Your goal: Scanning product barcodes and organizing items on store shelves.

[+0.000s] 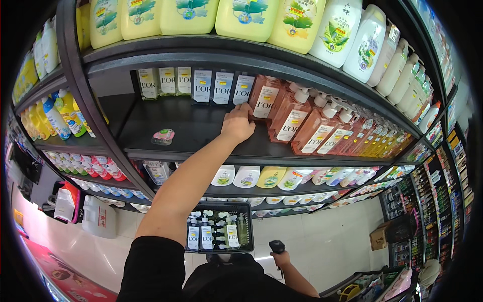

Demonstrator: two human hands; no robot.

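Note:
My left hand point(239, 123) reaches onto the middle shelf, its fingers curled at the lower left edge of a pink pump bottle point(265, 98) with a white label. The contact is partly hidden. Just left of that bottle stand three clear blue-tinted bottles point(202, 86), followed by three clear yellowish ones point(148, 83). More pink pump bottles point(289, 118) stretch away to the right. My right hand point(282, 258) is low, closed around a black handheld scanner point(276, 246). A black basket point(251, 221) below the shelf holds several pump bottles point(207, 236) with blue and green contents.
Large yellow bottles point(188, 16) line the shelf above. A small pink tag point(163, 136) lies on the middle shelf board point(196, 133). White and yellow bottles point(271, 176) fill the shelf below. A white jug point(98, 216) stands on the floor at left, a cardboard box point(378, 237) at right.

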